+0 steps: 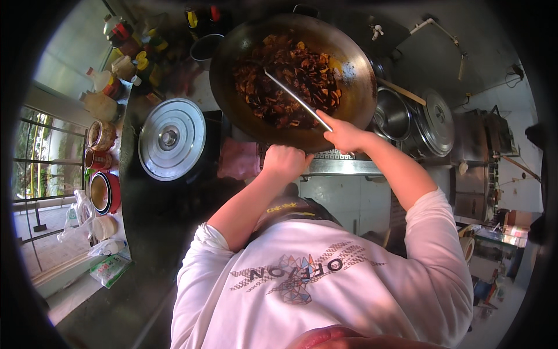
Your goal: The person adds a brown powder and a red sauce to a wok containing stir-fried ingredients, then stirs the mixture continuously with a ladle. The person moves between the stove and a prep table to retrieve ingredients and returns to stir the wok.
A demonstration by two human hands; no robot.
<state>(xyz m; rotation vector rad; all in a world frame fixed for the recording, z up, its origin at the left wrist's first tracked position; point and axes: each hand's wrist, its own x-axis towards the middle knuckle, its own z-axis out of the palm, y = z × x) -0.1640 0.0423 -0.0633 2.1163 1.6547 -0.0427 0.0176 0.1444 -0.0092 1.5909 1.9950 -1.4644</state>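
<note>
A large metal wok (362, 96) stands in front of me, with dark, saucy chopped food (301, 83) spread over its bottom. My right hand (346, 133) grips the metal handle of a ladle or wok spatula (298, 100), index finger laid along the shaft; its head is sunk in the food at the left and hidden. Closed at the wok's near rim is my left hand (285, 161), apparently holding the rim, though its fingertips are hidden. A reddish folded cloth (239, 159) lies just left of that hand.
Left of the wok is a pot with a round metal lid (172, 139). Bottles (102, 83), jars (101, 134) and a red enamel container (114, 193) line the window ledge. On the right stand a steel pot (394, 113), a lidded pot (438, 122) and a wooden stick (401, 90).
</note>
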